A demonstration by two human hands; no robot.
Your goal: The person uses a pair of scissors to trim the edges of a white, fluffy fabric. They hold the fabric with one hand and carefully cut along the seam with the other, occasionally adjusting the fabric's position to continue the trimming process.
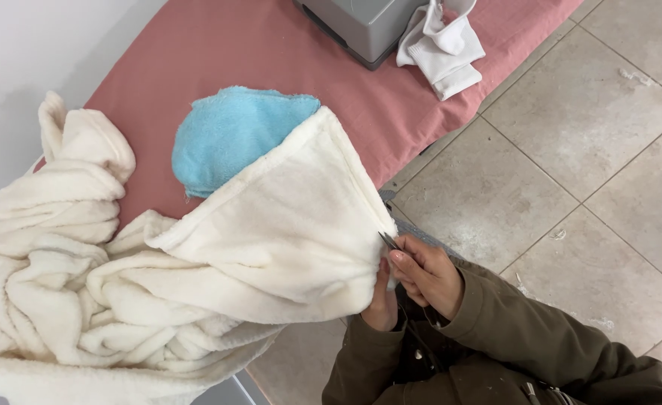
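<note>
In the head view, the edge of a cream fleece blanket [271,247] was pinched by the left hand [382,304], its grip closed on the fabric. A small metal tool [388,241] was held in the right hand [428,274], just beside the left, its tip touching the blanket edge. Beyond the grips, a blue towel [230,135] was seen under the blanket on the pink-covered bench [271,45].

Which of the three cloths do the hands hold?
The big cream fleece blanket; the blue towel and white cloth lie away from both hands.
</note>
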